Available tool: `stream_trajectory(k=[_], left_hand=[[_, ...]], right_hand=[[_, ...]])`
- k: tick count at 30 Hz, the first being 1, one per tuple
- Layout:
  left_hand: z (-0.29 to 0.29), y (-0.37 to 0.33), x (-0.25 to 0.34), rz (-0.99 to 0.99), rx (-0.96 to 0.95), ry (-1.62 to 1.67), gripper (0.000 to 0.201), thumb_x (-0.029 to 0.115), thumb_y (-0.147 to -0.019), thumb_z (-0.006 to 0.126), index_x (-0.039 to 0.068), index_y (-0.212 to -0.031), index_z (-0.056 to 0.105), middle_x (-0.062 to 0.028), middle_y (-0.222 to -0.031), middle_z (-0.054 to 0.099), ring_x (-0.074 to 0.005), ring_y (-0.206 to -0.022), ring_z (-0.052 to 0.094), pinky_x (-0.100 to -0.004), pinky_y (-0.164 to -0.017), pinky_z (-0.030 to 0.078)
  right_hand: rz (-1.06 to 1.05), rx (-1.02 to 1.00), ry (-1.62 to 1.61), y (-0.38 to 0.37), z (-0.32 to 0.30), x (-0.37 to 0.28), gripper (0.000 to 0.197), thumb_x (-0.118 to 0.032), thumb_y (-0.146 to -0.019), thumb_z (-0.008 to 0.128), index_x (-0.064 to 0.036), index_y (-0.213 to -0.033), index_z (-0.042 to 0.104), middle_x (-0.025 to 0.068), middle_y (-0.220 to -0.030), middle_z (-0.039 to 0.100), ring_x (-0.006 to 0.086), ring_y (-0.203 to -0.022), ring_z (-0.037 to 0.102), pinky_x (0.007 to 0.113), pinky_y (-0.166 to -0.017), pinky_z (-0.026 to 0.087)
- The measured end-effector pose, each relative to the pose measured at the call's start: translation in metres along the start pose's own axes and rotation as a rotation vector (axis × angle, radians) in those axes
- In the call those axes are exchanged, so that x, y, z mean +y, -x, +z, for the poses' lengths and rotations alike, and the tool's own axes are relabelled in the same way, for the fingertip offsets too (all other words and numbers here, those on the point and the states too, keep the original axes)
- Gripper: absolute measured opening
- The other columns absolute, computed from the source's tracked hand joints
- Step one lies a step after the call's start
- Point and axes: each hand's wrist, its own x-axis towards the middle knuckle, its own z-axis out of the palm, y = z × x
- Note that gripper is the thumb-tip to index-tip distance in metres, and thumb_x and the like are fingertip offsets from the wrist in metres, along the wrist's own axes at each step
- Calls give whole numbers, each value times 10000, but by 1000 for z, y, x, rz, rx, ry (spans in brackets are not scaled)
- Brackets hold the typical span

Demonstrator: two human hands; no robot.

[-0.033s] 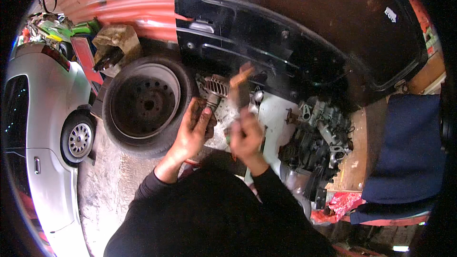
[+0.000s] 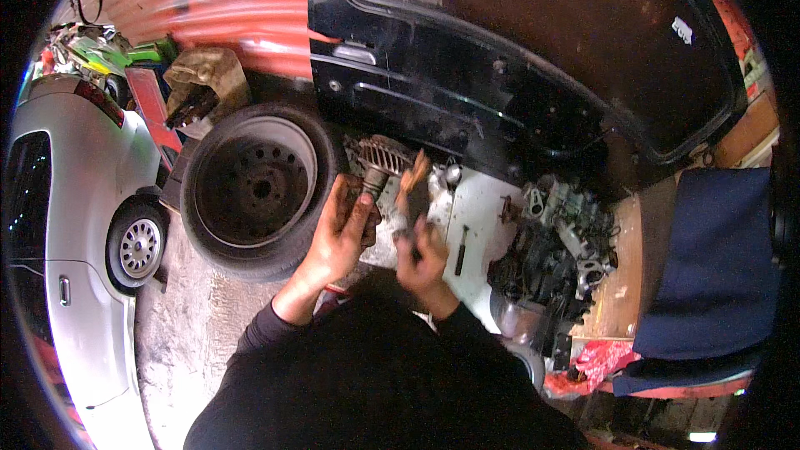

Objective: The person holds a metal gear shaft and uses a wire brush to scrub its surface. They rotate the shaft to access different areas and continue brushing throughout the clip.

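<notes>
- Workshop: silver car (image 2: 87, 258) far left, beside rough concrete floor (image 2: 208, 308).
- Red corrugated wall (image 2: 233, 8), behind.
- Tyred steel wheel (image 2: 262, 187), just left of the hands.
- Left hand (image 2: 340, 229), fingers closed around slotted metal part (image 2: 379, 168), centre.
- Right hand (image 2: 425, 258), blurred, curled around brown-headed tool (image 2: 412, 173).
- Black windowed vehicle panel (image 2: 400, 58), behind, extending right.
- White panel (image 2: 477, 217), bearing thin black tool (image 2: 461, 252).
- Engine parts (image 2: 567, 233), heaped.
- Red plastic bag (image 2: 604, 358).
- Navy cloth (image 2: 708, 258), far right.

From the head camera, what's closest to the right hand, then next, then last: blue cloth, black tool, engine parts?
From the right hand:
1. Black tool: just right, on the white board.
2. Engine parts: farther right.
3. Blue cloth: far right.
</notes>
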Motion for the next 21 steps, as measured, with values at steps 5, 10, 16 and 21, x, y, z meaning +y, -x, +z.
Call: stream_trajectory(k=[5,10,16,21], left_hand=[[-20,-21,-22,84,-42,94,219,195,-1053,472,62,-1220,421,15,-835,497,-43,-648,425,-208,-517,364],[-24,-17,-8,19,5,135,506,245,-1058,455,-32,-1439,271,-92,-1176,424,-142,-1019,382,-279,-833,339],[-23,-15,9,464,-71,-294,477,224,-1063,440,-51,-1432,314,-23,-947,565,-72,-759,499,-220,-652,432],[-17,-6,-20,82,-43,-90,477,260,-1045,502,-48,-1392,396,-36,-1042,580,-54,-806,497,-202,-663,433]], right_hand=[[-41,160,36,-8,-17,4,469,-139,-866,656,4,-1305,578,269,-1056,634,417,-857,638,452,-740,529],[-244,37,36,-54,-13,0,424,-69,-836,653,104,-1217,586,238,-935,634,355,-791,632,385,-701,507],[-9,167,-78,-1,-15,14,442,-129,-872,661,-43,-1298,584,247,-1015,637,354,-873,667,381,-681,553],[-165,46,-57,-15,11,12,411,-112,-836,701,-59,-1238,635,216,-962,638,360,-832,664,402,-697,545]])
